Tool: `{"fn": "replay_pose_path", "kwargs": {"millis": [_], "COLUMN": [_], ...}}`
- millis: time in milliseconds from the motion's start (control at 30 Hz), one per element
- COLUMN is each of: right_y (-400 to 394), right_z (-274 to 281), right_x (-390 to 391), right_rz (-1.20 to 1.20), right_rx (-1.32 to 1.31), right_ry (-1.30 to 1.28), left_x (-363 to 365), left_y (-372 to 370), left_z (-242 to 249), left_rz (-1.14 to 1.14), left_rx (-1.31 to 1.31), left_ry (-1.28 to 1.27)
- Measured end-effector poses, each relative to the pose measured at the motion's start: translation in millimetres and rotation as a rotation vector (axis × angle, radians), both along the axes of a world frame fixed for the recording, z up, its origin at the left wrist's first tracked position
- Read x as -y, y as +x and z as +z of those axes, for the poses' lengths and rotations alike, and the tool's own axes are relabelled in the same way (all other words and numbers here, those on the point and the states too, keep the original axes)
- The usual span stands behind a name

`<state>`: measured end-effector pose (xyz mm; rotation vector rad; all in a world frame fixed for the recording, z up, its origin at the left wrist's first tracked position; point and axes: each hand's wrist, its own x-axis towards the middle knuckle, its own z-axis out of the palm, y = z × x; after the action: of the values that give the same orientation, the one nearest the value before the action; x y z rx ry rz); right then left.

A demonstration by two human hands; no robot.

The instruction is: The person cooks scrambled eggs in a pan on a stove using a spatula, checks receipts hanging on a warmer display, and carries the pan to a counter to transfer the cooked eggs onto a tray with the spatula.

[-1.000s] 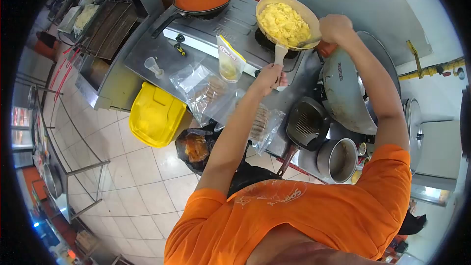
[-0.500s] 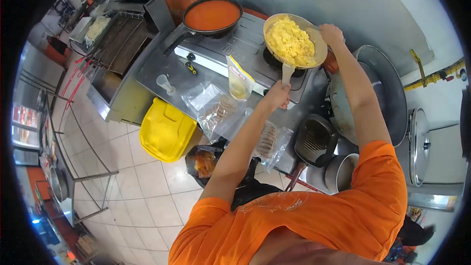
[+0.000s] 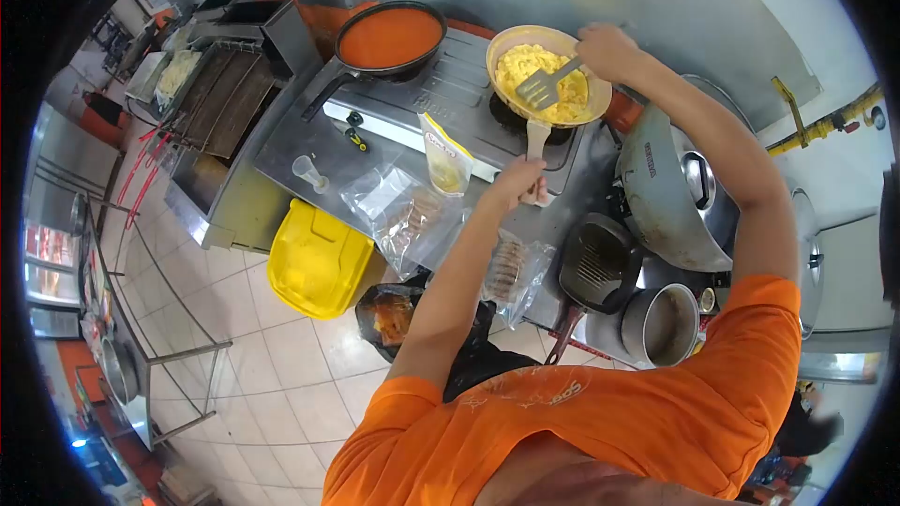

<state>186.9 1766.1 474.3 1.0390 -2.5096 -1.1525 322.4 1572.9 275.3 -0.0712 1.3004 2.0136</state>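
Note:
My left hand [image 3: 518, 183] is closed around the pale handle of a cream-coloured frying pan [image 3: 500, 49], which sits over a burner. Scrambled eggs [image 3: 521, 64] lie spread in the pan. From the right side, my right hand [image 3: 607, 52] grips a slotted spatula [image 3: 538, 90], its blade down at the eggs. An upright pouch [image 3: 446, 157] with a yellow edge stands just left of my left hand.
A black pan of orange sauce [image 3: 392, 37] stands on the stove's far left. A large metal pot [image 3: 661, 192], a square grill pan [image 3: 600, 262] and a saucepan [image 3: 647, 342] crowd the right. Bagged food [image 3: 408, 215], a yellow bin [image 3: 317, 258] and a black bag [image 3: 386, 314] lie nearer.
My right hand has shifted left, and the spatula blade now shows over the eggs, which lie lower in the pan. The large pot now shows more of its outer side.

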Motion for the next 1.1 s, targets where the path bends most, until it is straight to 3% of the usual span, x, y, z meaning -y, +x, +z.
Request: {"fn": "replay_pose_path", "kwargs": {"millis": [33, 100, 200, 267, 400, 467, 567, 700, 767, 867, 967, 1033, 1100], "right_y": [13.7, 62.7, 91.2, 95.5, 32.3, 25.2, 88.8, 31.2, 18.1, 30.9, 68.7, 36.3, 5.8], "right_z": [7.4, 23.1, -7.0, -40.7, -40.5, -13.1, 8.9, -59.0, -17.5, 24.8, 12.8, -34.5, -49.4], "right_x": [8.6, 33.1, 46.8, 59.3, 36.4, 32.6, 66.6, 37.7, 29.8, 15.5, 31.1, 3.5, -19.6], "right_rz": [0.005, -0.321, -0.305, -0.502, -0.494, -0.603, -0.559, -0.578, -0.716, -0.616, -0.650, -0.664, -0.676], "right_rx": [0.007, 0.047, 0.191, 0.269, 0.151, 0.163, 0.206, 0.118, 0.068, 0.196, 0.188, 0.132, 0.047], "right_ry": [0.001, -0.158, -0.067, -0.183, -0.184, -0.333, -0.246, -0.129, -0.163, -0.129, -0.035, 0.018, -0.118], "left_x": [-4.0, -6.2, -5.2, -11.1, -17.5, -12.8, -14.4, -26.7, -30.9, -26.7, -26.9, -28.6, -27.3], "left_y": [-8.4, -16.4, -21.5, -17.2, -19.0, -9.6, -8.9, -10.2, -10.8, -11.7, -10.2, -10.6, -7.4], "left_z": [-1.9, -4.2, 0.3, 2.4, -7.9, -0.4, 14.7, -5.6, -8.4, -1.6, -6.5, -9.8, -4.7], "left_rz": [0.002, 0.006, -0.012, 0.030, 0.054, 0.060, 0.067, 0.079, 0.077, 0.102, 0.090, 0.086, 0.078], "left_rx": [0.086, 0.177, 0.076, 0.068, 0.021, 0.097, 0.212, 0.176, 0.180, 0.163, 0.181, 0.156, 0.136], "left_ry": [0.052, 0.107, 0.137, 0.043, 0.078, 0.086, 0.112, 0.085, 0.119, 0.089, 0.118, 0.143, 0.122]}}
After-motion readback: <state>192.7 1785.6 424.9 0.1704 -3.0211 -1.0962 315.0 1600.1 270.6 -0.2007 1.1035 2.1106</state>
